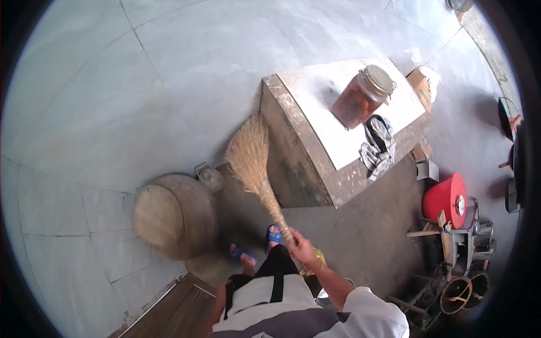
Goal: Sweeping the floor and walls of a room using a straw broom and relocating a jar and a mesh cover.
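My right hand (302, 248) grips the bound handle of a straw broom (249, 156). The broom points away from me, its fan of bristles raised towards the wall, next to the near left corner of a worn counter block (300, 164). Whether the bristles touch the block or the wall, I cannot tell. A strip of my left arm shows at my side, but my left hand is out of view. On the block's white top board (312, 105) stand a clamp-lid glass jar (363, 97) with reddish-brown contents and a crumpled grey and black cloth (378, 145).
Left of my feet in blue slippers stands a large covered earthenware jar (194, 215), with a small lidded container (210, 177) behind it. To the right are a red lidded bucket (444, 200), a wooden stand (446, 236) and round baskets (456, 295). Pans (507, 118) hang farther right.
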Motion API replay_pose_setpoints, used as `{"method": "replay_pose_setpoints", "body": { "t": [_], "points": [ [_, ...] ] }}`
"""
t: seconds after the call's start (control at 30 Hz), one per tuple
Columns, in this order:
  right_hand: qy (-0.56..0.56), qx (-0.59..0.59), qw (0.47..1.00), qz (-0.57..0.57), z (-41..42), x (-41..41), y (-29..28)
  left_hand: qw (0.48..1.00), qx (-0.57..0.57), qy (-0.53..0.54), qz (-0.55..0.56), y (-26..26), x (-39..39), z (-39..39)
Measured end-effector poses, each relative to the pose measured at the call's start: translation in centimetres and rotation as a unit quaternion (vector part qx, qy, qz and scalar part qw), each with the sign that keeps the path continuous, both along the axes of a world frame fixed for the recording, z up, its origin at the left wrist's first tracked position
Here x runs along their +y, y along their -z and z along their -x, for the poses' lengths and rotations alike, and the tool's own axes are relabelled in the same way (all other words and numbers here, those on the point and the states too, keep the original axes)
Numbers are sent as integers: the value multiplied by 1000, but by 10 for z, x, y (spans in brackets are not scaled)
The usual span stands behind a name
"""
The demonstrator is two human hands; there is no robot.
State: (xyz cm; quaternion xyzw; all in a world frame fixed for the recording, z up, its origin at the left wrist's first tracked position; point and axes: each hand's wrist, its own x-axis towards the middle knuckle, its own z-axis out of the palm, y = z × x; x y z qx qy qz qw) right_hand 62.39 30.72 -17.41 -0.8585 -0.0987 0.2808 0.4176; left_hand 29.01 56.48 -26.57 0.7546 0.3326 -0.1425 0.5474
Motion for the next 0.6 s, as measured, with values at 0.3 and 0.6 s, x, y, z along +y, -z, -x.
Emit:
{"method": "replay_pose_setpoints", "body": {
  "t": [0.3,0.6],
  "points": [
    [-76,187,970,135,53,-92,32,996,-15,86,35,-8,31,-39],
    [-114,21,975,188,89,-37,-109,992,50,108,-51,-36,51,-2]
  ]
}}
